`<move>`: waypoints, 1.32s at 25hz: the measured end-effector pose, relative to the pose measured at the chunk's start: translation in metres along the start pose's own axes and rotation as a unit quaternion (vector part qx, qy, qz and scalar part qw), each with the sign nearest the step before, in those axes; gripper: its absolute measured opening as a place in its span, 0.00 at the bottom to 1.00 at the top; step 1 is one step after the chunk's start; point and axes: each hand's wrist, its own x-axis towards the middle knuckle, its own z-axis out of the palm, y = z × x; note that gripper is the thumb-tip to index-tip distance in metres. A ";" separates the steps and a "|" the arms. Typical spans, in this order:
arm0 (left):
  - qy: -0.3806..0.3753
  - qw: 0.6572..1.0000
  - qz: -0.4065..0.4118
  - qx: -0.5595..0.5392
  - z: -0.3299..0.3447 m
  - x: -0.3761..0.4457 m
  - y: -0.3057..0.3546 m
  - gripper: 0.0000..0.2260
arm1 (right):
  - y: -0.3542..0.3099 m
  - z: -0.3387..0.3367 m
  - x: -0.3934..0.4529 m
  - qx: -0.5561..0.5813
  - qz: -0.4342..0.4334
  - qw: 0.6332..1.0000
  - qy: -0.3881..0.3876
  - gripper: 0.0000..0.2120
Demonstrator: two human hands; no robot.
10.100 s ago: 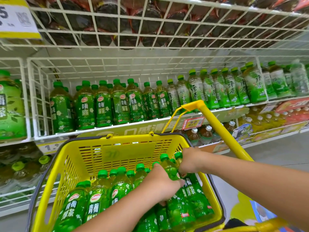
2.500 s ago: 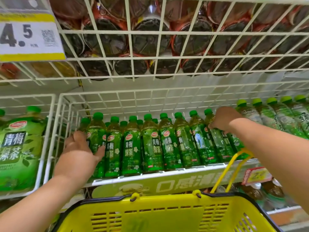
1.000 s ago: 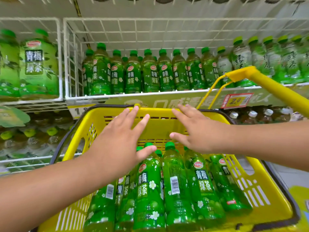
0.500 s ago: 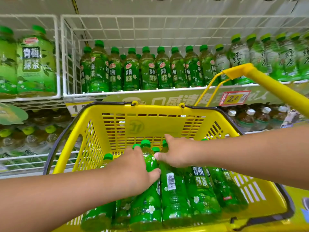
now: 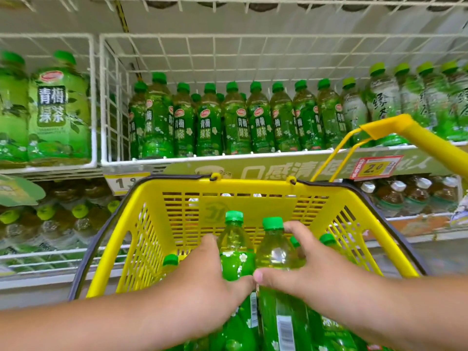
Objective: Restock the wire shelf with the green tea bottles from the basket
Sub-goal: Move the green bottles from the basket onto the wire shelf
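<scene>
Both hands reach into the yellow basket (image 5: 157, 206). The left hand (image 5: 202, 282) grasps one green tea bottle (image 5: 234, 239); the right hand (image 5: 311, 267) grasps a second bottle (image 5: 274, 249). The two stand side by side, necks raised, near the basket's centre. Three more caps show around them. On the wire shelf (image 5: 177, 158), nine front-row bottles (image 5: 210, 127) line the front edge, with open room above their caps.

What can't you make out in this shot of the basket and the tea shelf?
- How many bottles remain in the basket: head view, the left hand, right hand and bottom edge hide them.
- Left price tag: the basket rim covers all but a 1.
- Back rows of shelf bottles: the front row hides them.
- Labels at far right: blurred.
</scene>
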 end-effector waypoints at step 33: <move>0.347 0.934 -0.080 -0.034 -0.244 0.132 -0.003 0.39 | -0.231 -0.039 0.169 0.153 -0.114 0.963 0.191 0.45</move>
